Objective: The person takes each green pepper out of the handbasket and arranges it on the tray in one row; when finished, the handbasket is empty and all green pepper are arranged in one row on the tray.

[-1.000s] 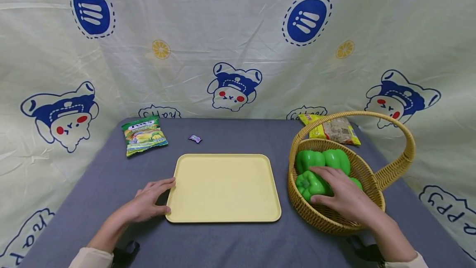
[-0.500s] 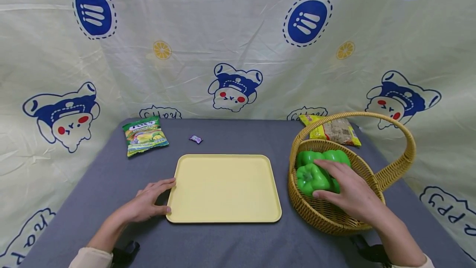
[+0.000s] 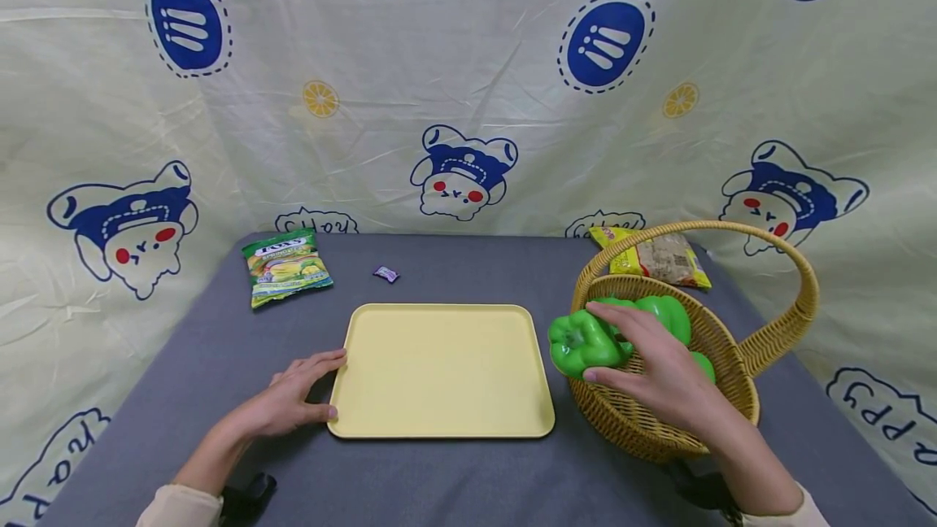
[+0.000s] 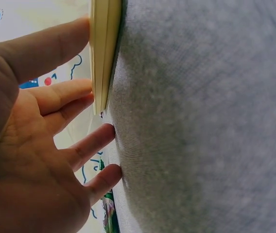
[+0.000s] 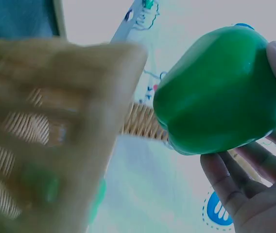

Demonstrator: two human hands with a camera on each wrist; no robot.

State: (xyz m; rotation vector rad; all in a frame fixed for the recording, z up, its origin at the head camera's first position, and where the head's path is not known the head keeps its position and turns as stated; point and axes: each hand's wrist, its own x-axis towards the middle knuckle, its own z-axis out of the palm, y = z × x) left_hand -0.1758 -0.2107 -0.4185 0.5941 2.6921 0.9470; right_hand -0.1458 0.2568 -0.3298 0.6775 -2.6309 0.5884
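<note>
My right hand (image 3: 662, 368) grips a green bell pepper (image 3: 581, 344) between thumb and fingers, over the left rim of the wicker basket (image 3: 637, 437). In the right wrist view the same pepper (image 5: 220, 92) hangs above the blurred basket wall (image 5: 65, 97). Other green peppers (image 3: 664, 315) lie inside the basket, partly hidden by the hand. My left hand (image 3: 289, 401) touches the left edge of the pale yellow tray (image 3: 442, 372) with spread fingers. In the left wrist view, the thumb and two fingers (image 4: 67, 94) meet the tray's edge (image 4: 104, 53); the other fingertips rest on the grey cloth.
A green snack bag (image 3: 287, 268) lies at the back left, with a small purple wrapped candy (image 3: 385, 274) right of it. Behind the basket is a yellow bag (image 3: 662, 259). The basket's tall handle (image 3: 794, 299) arches up on the right. A printed curtain hangs behind the table.
My right hand has lifted one green pepper from among the others and moved it left over the basket rim. The left hand stays at the tray's edge.
</note>
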